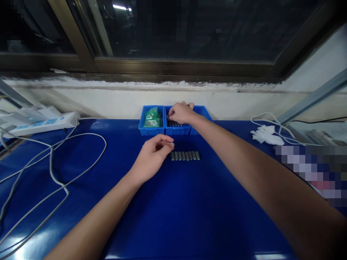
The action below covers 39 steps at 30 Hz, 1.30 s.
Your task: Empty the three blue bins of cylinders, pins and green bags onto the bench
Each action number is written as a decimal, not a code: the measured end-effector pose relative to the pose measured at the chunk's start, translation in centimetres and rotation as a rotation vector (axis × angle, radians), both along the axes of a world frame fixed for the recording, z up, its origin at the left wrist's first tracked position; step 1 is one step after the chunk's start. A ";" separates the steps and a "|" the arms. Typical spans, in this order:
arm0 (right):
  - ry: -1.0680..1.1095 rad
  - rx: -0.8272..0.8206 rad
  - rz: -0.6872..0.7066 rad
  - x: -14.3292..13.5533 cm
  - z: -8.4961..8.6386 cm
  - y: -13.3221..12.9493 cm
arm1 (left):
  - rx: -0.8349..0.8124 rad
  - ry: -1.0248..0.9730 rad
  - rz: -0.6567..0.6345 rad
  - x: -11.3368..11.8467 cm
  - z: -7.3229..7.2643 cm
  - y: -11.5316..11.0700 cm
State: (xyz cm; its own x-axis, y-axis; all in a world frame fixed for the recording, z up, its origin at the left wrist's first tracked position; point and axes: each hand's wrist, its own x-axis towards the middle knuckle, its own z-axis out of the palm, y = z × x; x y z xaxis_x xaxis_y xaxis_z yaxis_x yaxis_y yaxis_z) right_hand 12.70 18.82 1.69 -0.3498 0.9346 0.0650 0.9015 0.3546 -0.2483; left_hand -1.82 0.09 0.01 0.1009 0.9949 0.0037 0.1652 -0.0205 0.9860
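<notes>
A row of several small grey metallic cylinders [185, 155] lies side by side on the blue tabletop. Just left of the row is my left hand [153, 155], its fingers loosely curled, with a small gap between thumb and index finger and nothing visible between them. My right hand [182, 112] reaches into the middle blue bin [177, 130], where more dark metallic pieces [175, 123] lie. Its fingers are bent together and their tips are partly hidden, so what they pinch cannot be made out.
Left of the middle bin, another blue bin [152, 132] holds green-and-clear plastic packets [152, 117]; a third bin [204, 110] adjoins on the right. A white power strip [54, 122] and looping cables [65, 187] occupy the left. Crumpled white material [267, 135] lies right.
</notes>
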 end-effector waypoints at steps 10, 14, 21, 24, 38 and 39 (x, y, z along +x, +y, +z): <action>-0.012 0.009 -0.053 -0.5 0.0 1.2 | 0.011 0.071 -0.006 0.1 -0.1 0.0; -0.012 0.021 -0.070 -0.7 -0.2 1.4 | 0.119 0.301 -0.001 0.1 -0.3 -0.3; -0.020 0.037 -0.078 -0.8 -0.2 1.4 | 0.224 0.698 -0.129 -0.2 -0.7 -0.5; -0.026 0.047 -0.077 -0.8 -0.2 1.3 | 0.235 0.781 -0.160 -0.4 -0.8 -0.4; 0.268 0.282 -0.071 0.9 2.3 -0.7 | 0.287 0.908 -0.192 -0.7 -1.4 -0.1; 0.317 0.319 -0.074 1.5 2.8 -1.6 | 0.291 0.900 -0.193 -0.8 -1.5 -0.1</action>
State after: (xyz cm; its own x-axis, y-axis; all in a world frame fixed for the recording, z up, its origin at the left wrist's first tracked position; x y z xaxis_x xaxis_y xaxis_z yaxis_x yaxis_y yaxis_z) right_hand 14.16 17.26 4.53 -0.1991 0.8724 0.4464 0.8245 0.3953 -0.4050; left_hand -2.58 -0.01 -1.51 0.3483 0.9332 0.0888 0.8248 -0.3501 0.4440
